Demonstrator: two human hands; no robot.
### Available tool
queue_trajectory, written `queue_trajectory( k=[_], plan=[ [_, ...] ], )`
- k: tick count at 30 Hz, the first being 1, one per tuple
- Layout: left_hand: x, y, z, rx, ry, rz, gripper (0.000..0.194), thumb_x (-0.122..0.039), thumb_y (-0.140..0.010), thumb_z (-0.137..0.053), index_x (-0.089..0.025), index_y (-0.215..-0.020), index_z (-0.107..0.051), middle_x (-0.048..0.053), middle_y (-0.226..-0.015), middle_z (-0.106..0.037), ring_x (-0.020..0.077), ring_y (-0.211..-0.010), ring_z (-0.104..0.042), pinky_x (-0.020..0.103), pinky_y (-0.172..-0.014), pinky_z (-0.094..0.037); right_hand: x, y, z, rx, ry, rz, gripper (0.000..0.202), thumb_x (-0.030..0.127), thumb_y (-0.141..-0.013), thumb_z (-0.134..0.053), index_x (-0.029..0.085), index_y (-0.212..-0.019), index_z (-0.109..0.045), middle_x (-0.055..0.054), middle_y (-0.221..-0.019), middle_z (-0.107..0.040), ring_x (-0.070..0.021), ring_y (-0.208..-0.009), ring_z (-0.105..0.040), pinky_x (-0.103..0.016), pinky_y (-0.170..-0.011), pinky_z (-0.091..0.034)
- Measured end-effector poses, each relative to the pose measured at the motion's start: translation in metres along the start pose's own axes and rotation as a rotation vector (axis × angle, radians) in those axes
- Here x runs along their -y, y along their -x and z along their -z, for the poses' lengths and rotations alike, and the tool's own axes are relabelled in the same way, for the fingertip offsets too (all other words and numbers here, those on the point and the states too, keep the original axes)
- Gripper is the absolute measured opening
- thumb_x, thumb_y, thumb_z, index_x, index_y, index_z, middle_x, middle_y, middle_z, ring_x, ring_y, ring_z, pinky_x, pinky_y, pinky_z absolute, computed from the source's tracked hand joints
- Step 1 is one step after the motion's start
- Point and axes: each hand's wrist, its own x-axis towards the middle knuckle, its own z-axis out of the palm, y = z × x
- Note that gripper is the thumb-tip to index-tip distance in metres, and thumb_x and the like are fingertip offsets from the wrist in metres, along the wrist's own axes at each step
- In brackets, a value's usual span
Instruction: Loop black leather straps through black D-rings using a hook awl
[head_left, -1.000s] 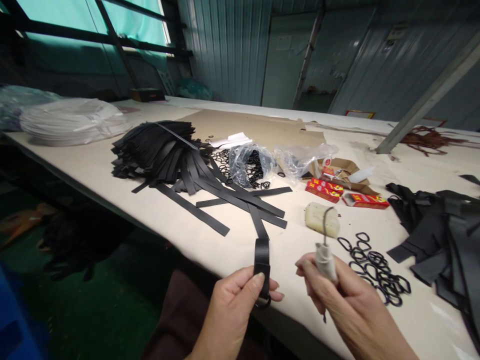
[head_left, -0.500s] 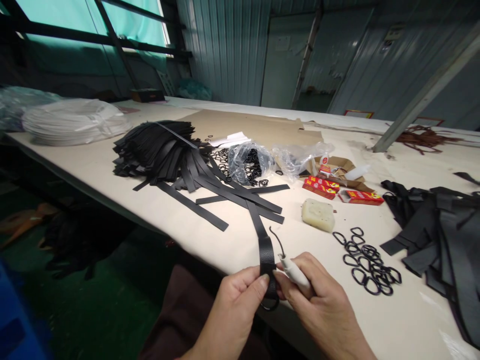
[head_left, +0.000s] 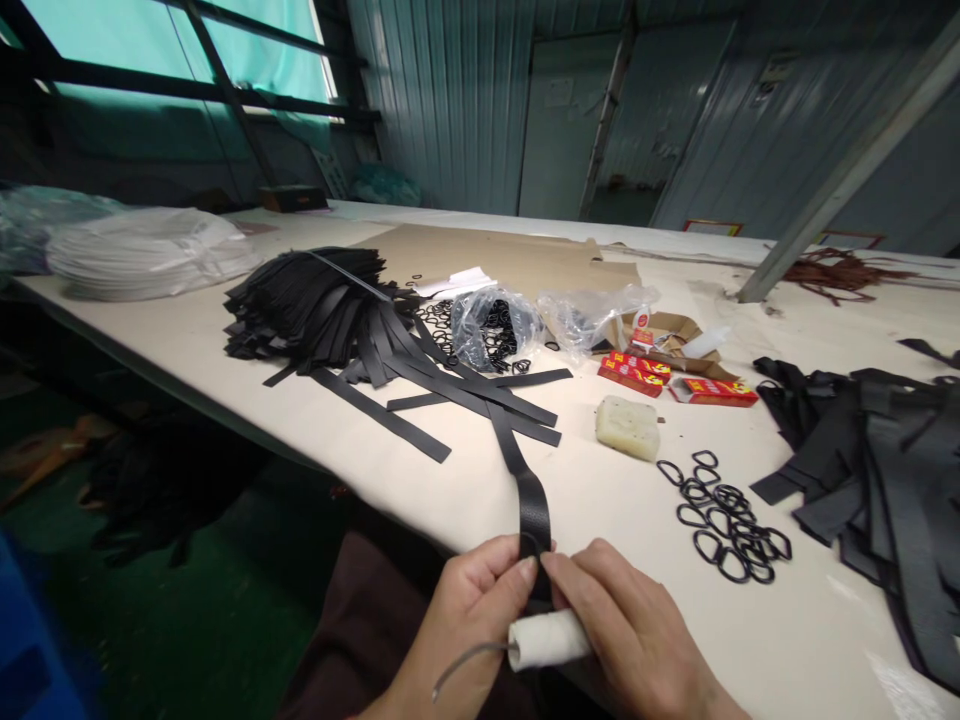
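Observation:
My left hand (head_left: 476,610) pinches a black leather strap (head_left: 533,505) at the table's front edge, thumb on top. Opposite it, my right hand (head_left: 637,625) has its fingertips at the strap's right edge. It also keeps hold of a hooked awl with a white-wrapped handle (head_left: 547,640), whose thin curved metal tip points left over my left wrist. A dark ring seems to lie on the strap between my fingertips, partly hidden. The strap's far part runs up toward a bundle of black straps (head_left: 307,305). Loose black D-rings (head_left: 720,520) lie right of my hands.
A yellowish wax block (head_left: 628,428) and red boxes (head_left: 634,373) stand beyond my hands. Behind them are a clear plastic bag of rings (head_left: 495,330) and a cardboard tray (head_left: 682,335). More black straps (head_left: 847,470) lie at right, a white coil (head_left: 150,250) at left. A metal post (head_left: 847,160) rises from the table.
The awl has swung in my right hand, its tip going from pointing up and away to pointing left and toward me. The ring, hanging below the strap before, now appears higher, near my fingertips.

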Motion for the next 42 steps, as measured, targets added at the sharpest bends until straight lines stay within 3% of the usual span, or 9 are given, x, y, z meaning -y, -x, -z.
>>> queue_trajectory(
  k=[8, 13, 16, 19, 21, 23, 29, 33, 42],
  plan=[
    [-0.002, 0.003, 0.002, 0.049, -0.128, -0.004, 0.022, -0.029, -0.081, -0.057, -0.017, -0.095, -0.069, 0.004, -0.078, -0.067, 0.0184, -0.077, -0.058, 0.029, -0.077, -0.042, -0.001, -0.002, 0.008, -0.034, 0.203, 0.224, 0.026, 0.005, -0.088, -0.033, 0.004, -0.097, -0.058, -0.011, -0.070, -0.066, -0.0178, -0.053, -0.055, -0.029, -0.044, -0.043],
    [0.002, 0.000, 0.004, 0.080, -0.091, 0.023, 0.022, -0.027, -0.083, -0.054, -0.017, -0.097, -0.068, 0.005, -0.084, -0.067, 0.0179, -0.079, -0.057, 0.029, -0.077, -0.043, -0.003, -0.004, 0.017, 0.011, 0.119, 0.161, 0.025, 0.006, -0.088, -0.033, 0.007, -0.095, -0.057, -0.007, -0.060, -0.062, -0.0167, -0.050, -0.054, -0.027, -0.045, -0.043],
    [0.003, -0.001, 0.002, 0.064, -0.064, 0.020, 0.018, -0.026, -0.083, -0.054, -0.016, -0.085, -0.069, 0.002, -0.074, -0.066, 0.0144, -0.070, -0.056, 0.025, -0.071, -0.043, -0.001, -0.003, 0.013, 0.028, -0.111, -0.116, 0.021, 0.009, -0.085, -0.039, 0.012, -0.093, -0.058, -0.005, -0.065, -0.057, -0.0153, -0.056, -0.055, -0.024, -0.050, -0.044],
    [0.003, -0.002, -0.001, 0.018, -0.064, -0.026, 0.018, -0.024, -0.083, -0.054, -0.015, -0.082, -0.070, 0.002, -0.072, -0.066, 0.0144, -0.071, -0.056, 0.025, -0.072, -0.042, 0.001, -0.005, 0.005, 0.047, -0.478, -0.692, 0.009, 0.020, -0.082, -0.049, 0.018, -0.078, -0.056, 0.000, -0.062, -0.053, -0.0128, -0.054, -0.053, -0.021, -0.049, -0.042],
    [0.003, -0.003, -0.001, 0.028, -0.060, -0.014, 0.021, -0.026, -0.085, -0.052, -0.015, -0.086, -0.070, 0.005, -0.076, -0.068, 0.0166, -0.076, -0.057, 0.027, -0.075, -0.042, 0.001, -0.008, 0.002, 0.095, -0.725, -1.065, 0.014, 0.031, -0.080, -0.054, 0.019, -0.073, -0.054, 0.003, -0.057, -0.053, -0.0120, -0.051, -0.051, -0.021, -0.048, -0.041],
    [0.003, -0.002, -0.002, 0.028, -0.067, 0.002, 0.024, -0.027, -0.085, -0.051, -0.013, -0.087, -0.070, 0.007, -0.080, -0.069, 0.0184, -0.080, -0.058, 0.029, -0.075, -0.042, 0.001, -0.012, 0.001, 0.127, -0.907, -1.242, 0.023, 0.040, -0.079, -0.056, 0.018, -0.075, -0.054, 0.003, -0.055, -0.053, -0.0116, -0.051, -0.050, -0.021, -0.049, -0.040],
    [0.003, 0.000, -0.005, -0.027, -0.098, 0.002, 0.022, -0.024, -0.085, -0.050, -0.014, -0.094, -0.068, 0.006, -0.078, -0.068, 0.0184, -0.077, -0.058, 0.028, -0.072, -0.043, -0.002, -0.009, 0.006, 0.171, -1.024, -1.256, 0.031, 0.048, -0.077, -0.058, 0.017, -0.081, -0.058, 0.002, -0.061, -0.054, -0.0112, -0.056, -0.049, -0.022, -0.054, -0.038],
    [0.003, 0.001, -0.005, -0.049, -0.160, 0.001, 0.023, -0.024, -0.086, -0.047, -0.013, -0.085, -0.068, 0.005, -0.076, -0.067, 0.0170, -0.074, -0.056, 0.027, -0.071, -0.042, -0.003, -0.005, 0.005, 0.192, -0.984, -1.242, 0.031, 0.046, -0.074, -0.062, 0.016, -0.077, -0.060, 0.003, -0.056, -0.052, -0.0114, -0.056, -0.049, -0.022, -0.055, -0.037],
    [0.005, 0.007, -0.003, 0.018, -0.325, -0.044, 0.027, -0.024, -0.088, -0.041, -0.014, -0.091, -0.066, 0.004, -0.077, -0.065, 0.0165, -0.072, -0.056, 0.025, -0.066, -0.042, -0.008, -0.007, 0.004, 0.305, -1.031, -1.228, 0.032, 0.048, -0.074, -0.060, 0.016, -0.073, -0.055, 0.003, -0.055, -0.051, -0.0121, -0.051, -0.048, -0.024, -0.049, -0.040]
  ],
)
